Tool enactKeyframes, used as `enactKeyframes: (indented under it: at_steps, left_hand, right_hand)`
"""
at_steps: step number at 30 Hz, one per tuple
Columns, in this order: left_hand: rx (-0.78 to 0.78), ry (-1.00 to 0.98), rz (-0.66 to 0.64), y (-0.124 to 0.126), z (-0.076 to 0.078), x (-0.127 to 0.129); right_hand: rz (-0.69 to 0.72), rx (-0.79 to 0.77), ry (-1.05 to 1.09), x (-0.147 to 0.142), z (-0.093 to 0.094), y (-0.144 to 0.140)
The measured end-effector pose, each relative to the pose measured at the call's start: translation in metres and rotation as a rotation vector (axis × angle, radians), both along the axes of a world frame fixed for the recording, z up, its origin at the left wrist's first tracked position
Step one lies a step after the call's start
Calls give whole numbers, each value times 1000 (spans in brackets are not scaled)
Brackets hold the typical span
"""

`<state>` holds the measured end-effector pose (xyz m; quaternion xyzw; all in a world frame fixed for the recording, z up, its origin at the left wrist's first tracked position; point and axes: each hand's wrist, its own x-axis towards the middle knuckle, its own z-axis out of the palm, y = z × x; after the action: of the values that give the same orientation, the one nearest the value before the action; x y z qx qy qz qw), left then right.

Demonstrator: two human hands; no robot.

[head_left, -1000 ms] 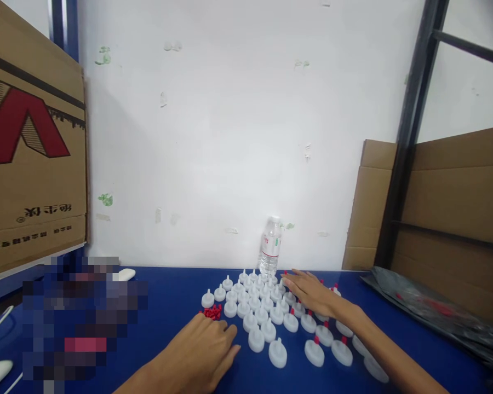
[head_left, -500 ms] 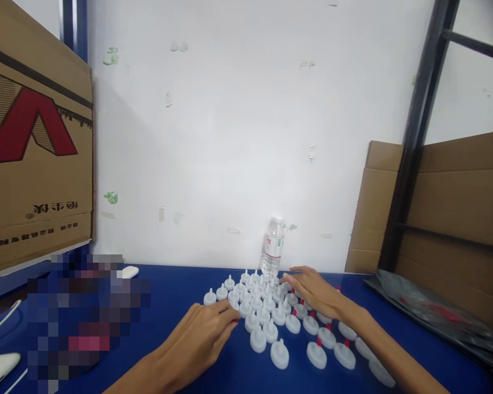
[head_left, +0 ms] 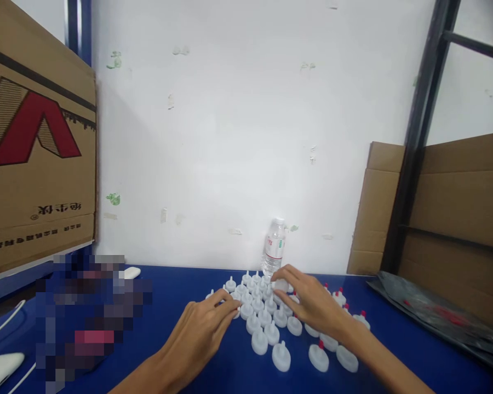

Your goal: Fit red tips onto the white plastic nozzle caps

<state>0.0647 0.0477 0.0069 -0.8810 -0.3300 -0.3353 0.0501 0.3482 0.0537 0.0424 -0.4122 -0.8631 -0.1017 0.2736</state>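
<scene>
Right hand now drawn back, pinching a white cap; left hand, grip unclear, at cluster edge.

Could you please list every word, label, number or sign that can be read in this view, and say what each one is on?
Cardboard box, left: a large red emblem and, below it, upside-down characters, too blurred to read.
Same box, lower edge: a line of small print, too small to read.
Water bottle by the wall: a white label with red marks, too small to read.
White caps under the left hand and right hand: no text visible.
</scene>
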Motion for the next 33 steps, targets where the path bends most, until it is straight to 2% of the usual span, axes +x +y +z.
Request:
enactKeyframes:
  at_steps: [5, 9, 13, 21, 26, 29, 33]
  left_hand:
    - [74, -65, -22, 2, -4, 0]
    - [50, -38, -90, -2, -3, 3]
    - [3, -32, -120, -4, -4, 5]
    - [-42, -64, -95, -3, -6, 6]
    - [-142, -203, -150, -4, -4, 7]
    - [-224, -186, -143, -7, -3, 7]
    - [-348, -233, -220, -12, -2, 8]
  right_hand:
    - [157, 1, -58, -34, -10, -22]
    - [220, -12, -69, -45, -15, -32]
    - [272, 119, -47, -48, -20, -33]
    - [305, 297, 42, -52, -20, -34]
    - [385, 272, 121, -54, -22, -34]
    - [440, 259, 180, -56, -23, -34]
    - [483, 231, 266, -58, -23, -36]
